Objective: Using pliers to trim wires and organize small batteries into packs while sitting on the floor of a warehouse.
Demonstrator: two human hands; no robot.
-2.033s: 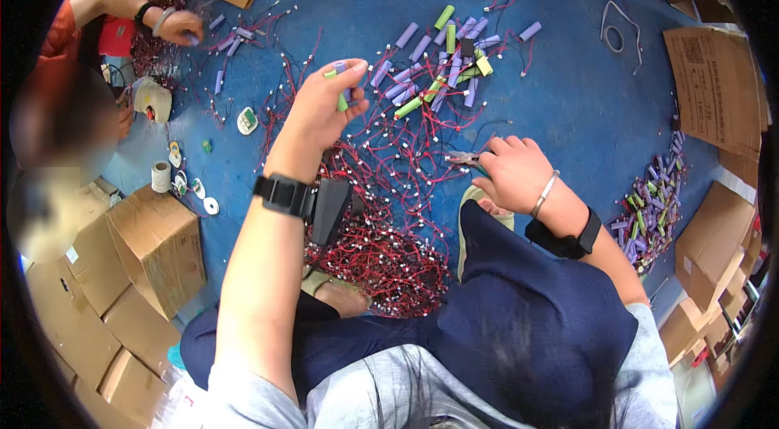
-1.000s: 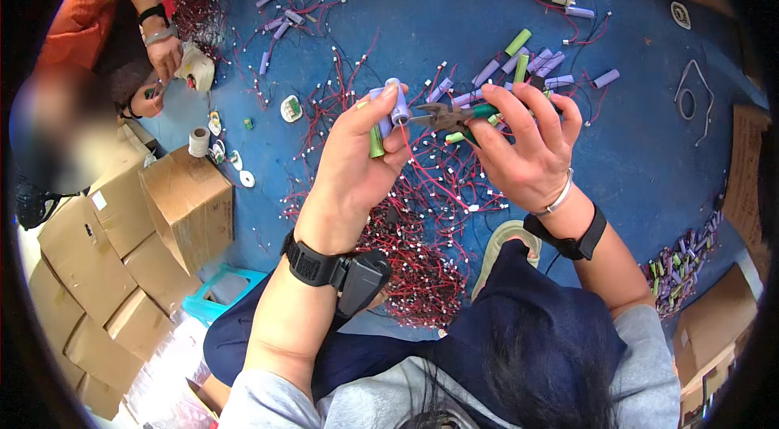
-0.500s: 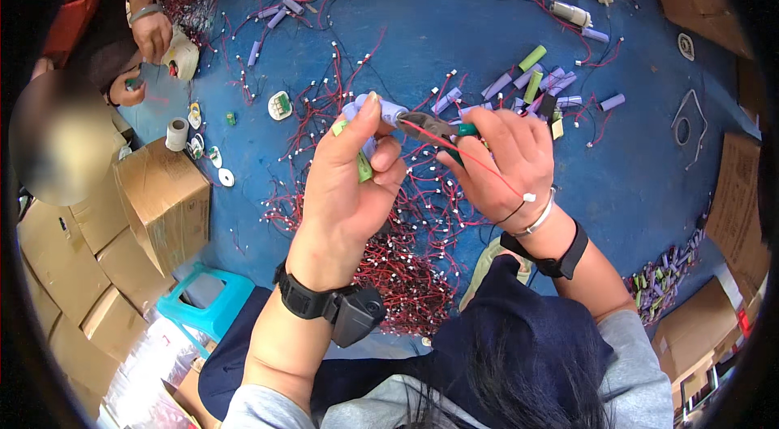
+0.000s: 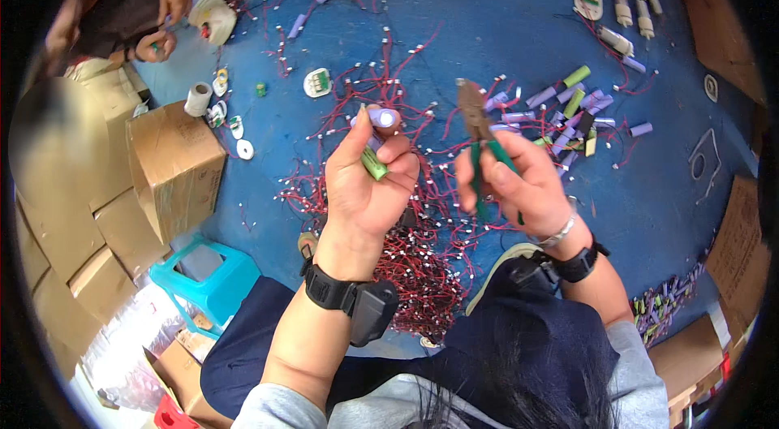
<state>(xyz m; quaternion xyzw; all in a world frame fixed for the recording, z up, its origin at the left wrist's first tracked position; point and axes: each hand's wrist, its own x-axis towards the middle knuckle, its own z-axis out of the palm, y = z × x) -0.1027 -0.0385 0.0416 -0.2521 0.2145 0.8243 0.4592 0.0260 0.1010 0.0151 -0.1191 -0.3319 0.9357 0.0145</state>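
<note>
My left hand [image 4: 357,189] is closed around a few cylindrical battery cells. A purple cell [image 4: 383,118] pokes out at the thumb tip with its pale end showing, and a green cell [image 4: 374,164] lies lower, across the fingers. How many more sit in the palm is hidden. Green-handled cutting pliers [image 4: 473,108] are gripped in my right hand [image 4: 527,189], their metal jaws pointing up and away, apart from the cells. Below and between my hands spreads a tangled heap of red and black wires [image 4: 418,267] with small white connectors.
Loose purple and green cells [image 4: 576,100] lie right of the pliers. White-capped motors [image 4: 623,7] sit at the far right. At left are a cardboard box [image 4: 174,161], a tape roll [image 4: 197,99] and a turquoise stool [image 4: 207,275]. Another person's hands [image 4: 166,23] work at the far left.
The pliers have left the purple cell and swung upright to the right. A red wire with a white connector, earlier across my right hand, no longer shows there. The whole view has shifted.
</note>
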